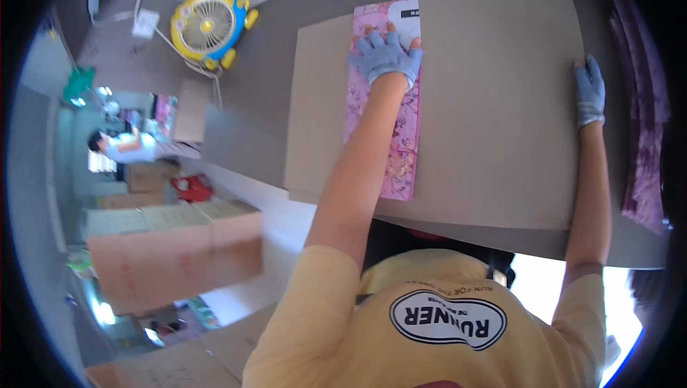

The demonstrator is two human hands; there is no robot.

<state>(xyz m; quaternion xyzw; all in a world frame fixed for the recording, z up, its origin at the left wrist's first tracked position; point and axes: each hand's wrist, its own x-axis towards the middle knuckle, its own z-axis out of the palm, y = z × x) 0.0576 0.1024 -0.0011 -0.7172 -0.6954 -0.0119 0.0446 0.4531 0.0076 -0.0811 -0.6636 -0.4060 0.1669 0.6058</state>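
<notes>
Pink floral packet (406, 130), long, narrow and flat, lies under the left hand (386, 56), running from just beyond its fingertips back beneath the forearm. Small flowers cover it, and its far end carries a pale panel with a dark label. The left hand is spread open, palm down on it, in a grey-blue glove with bare fingertips. The step in hand looks like pressing or steadying the packet; moving it next would call for easing that palm's weight and keeping the packet flat.

Beneath the left hand and packet is a broad cardboard sheet (494, 109). The right hand (590, 93), gloved alike, is at the sheet's right edge; whether it grips, I cannot tell. Right of that hand lies purple floral material (647, 123). Well left of the left hand, a yellow-and-blue fan (207, 26) stands on the counter (257, 102).
</notes>
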